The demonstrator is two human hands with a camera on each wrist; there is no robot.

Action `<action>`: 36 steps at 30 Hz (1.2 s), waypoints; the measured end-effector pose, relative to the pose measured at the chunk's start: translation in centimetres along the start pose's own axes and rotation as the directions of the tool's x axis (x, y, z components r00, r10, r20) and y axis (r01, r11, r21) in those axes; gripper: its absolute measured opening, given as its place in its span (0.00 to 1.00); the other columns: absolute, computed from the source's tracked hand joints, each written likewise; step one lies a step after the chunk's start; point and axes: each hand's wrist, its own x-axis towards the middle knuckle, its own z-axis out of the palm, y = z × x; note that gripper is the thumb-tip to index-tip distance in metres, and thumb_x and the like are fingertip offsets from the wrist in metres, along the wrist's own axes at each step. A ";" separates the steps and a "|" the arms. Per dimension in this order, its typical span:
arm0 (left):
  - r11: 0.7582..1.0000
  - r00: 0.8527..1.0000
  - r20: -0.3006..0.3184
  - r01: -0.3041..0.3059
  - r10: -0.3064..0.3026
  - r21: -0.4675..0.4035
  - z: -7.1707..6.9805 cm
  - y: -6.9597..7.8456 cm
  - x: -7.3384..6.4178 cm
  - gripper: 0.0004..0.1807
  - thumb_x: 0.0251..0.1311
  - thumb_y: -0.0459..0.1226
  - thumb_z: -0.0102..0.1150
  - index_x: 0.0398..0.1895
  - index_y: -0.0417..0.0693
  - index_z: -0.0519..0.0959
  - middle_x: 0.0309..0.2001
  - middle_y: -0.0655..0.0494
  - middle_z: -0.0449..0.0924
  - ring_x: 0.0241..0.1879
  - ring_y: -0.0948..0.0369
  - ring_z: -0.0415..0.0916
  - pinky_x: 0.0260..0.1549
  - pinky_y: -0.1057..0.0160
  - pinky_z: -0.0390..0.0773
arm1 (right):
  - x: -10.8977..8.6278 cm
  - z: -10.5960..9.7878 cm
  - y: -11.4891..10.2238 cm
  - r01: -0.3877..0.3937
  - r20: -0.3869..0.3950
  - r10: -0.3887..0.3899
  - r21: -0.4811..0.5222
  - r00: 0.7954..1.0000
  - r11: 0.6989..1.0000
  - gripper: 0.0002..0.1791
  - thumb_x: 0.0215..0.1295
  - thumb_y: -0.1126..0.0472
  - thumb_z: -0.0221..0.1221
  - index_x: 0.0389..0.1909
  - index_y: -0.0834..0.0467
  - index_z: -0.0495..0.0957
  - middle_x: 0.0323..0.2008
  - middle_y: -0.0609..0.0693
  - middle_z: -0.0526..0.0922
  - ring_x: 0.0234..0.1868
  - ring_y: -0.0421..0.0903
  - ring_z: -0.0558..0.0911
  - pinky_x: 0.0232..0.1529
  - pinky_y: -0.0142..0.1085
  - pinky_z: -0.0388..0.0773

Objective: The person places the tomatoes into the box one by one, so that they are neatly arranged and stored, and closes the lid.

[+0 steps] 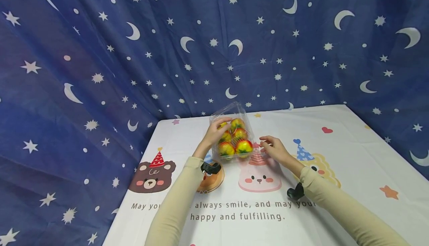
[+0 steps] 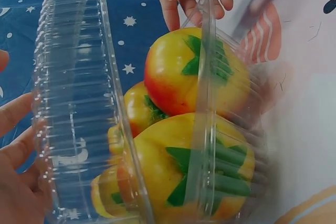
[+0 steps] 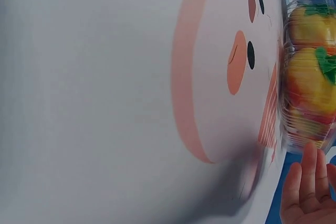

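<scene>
A clear plastic clamshell box [image 1: 249, 126] stands on the table and holds several yellow-red fruits [image 1: 244, 147] with green leafy tops, persimmon-like in look. Its ribbed lid [image 2: 79, 77] is tilted up, leaving a gap above the fruits. My left hand [image 1: 214, 131] is at the lid's left side, with its fingers [image 2: 18, 114] extended against the outside of the plastic. To the right of the box, my right hand [image 1: 275, 150] has loosely bent fingers and holds nothing. Its fingertips come close to the box's end in the right wrist view; whether they touch, I cannot tell.
A white tablecloth [image 1: 352, 145] printed with cartoon animals and lettering covers the table. Behind and to the left hangs a dark blue curtain [image 1: 214, 71] with moons and stars. Black bands [image 1: 211, 168] are on both wrists.
</scene>
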 end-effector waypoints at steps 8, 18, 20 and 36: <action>1.000 1.000 -0.021 0.001 0.000 0.031 0.8 -1.0 0.3 0.21 0.70 0.38 0.53 0.62 0.37 0.76 0.64 0.40 0.72 0.67 0.46 0.64 0.66 0.44 0.61 | -1.8 -0.5 -3.3 0.010 0.010 -0.011 0.027 1.000 1.000 0.21 0.74 0.68 0.46 0.61 0.79 0.66 0.45 0.75 0.77 0.44 0.71 0.80 0.46 0.57 0.79; 0.997 1.000 -0.028 0.016 -0.014 0.078 1.5 -2.0 0.6 0.21 0.69 0.40 0.54 0.61 0.40 0.77 0.63 0.43 0.74 0.66 0.49 0.65 0.65 0.46 0.63 | -0.2 -0.3 0.1 0.024 -0.008 -0.023 0.041 1.000 0.999 0.21 0.75 0.65 0.49 0.61 0.74 0.70 0.45 0.71 0.79 0.39 0.59 0.84 0.43 0.52 0.82; 0.997 1.000 -0.021 0.017 -0.015 0.080 1.6 -2.0 0.6 0.21 0.69 0.40 0.54 0.61 0.40 0.77 0.63 0.43 0.74 0.66 0.49 0.66 0.65 0.46 0.63 | -0.3 -0.3 0.1 0.027 -0.006 -0.027 0.047 1.000 0.999 0.20 0.74 0.65 0.49 0.61 0.74 0.70 0.44 0.71 0.79 0.39 0.60 0.84 0.42 0.52 0.82; 0.996 0.999 0.035 0.037 -0.040 0.081 2.2 -2.5 0.7 0.24 0.70 0.42 0.52 0.64 0.36 0.74 0.66 0.38 0.69 0.68 0.46 0.62 0.66 0.43 0.61 | -0.5 -0.3 0.4 0.060 -0.017 -0.059 0.073 0.998 0.996 0.19 0.74 0.66 0.49 0.59 0.75 0.71 0.40 0.67 0.81 0.39 0.65 0.84 0.38 0.47 0.82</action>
